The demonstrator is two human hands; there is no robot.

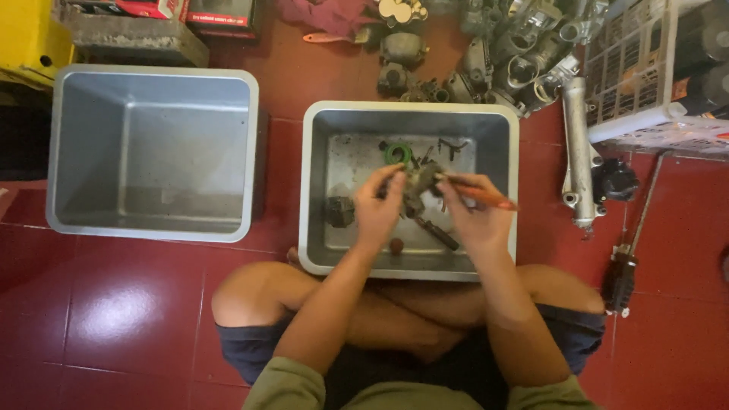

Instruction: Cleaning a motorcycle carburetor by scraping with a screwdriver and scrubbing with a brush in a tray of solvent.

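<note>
Far L: a yellow container (26, 38) sat at the top corner, w/ a grey concrete block (133, 42) just beside it. Below those, an empty grey metal tub (152, 87) stood on the red tiled floor (114, 319), open side up.

Centre: a 2nd grey metal tub (319, 190) sat right in front of the person's crossed legs. Inside lay a dark square part (341, 211) near the L wall, a green ring (397, 154) toward the back, a small reddish round bit (396, 245) near the front wall, plus misc small dark bits at the back.

Left hand (377, 206) was over that tub, fingers closed round a grimy metal engine part (420, 186), holding it above the tub floor. Right hand (472, 216) was just beside, pinching an orange-handled brush (478, 193) w/ its tip end touching the part. A dark rod (439, 234) stuck out below the part, between the 2 hands.

Behind the tub: a pile of metal engine parts (493, 61). R side: a silver fork tube (579, 152) lay on the floor, a black round part (615, 181) touching it, a white plastic crate (653, 76) above, and a long-shafted tool (630, 243) w/ a dark head further R.
</note>
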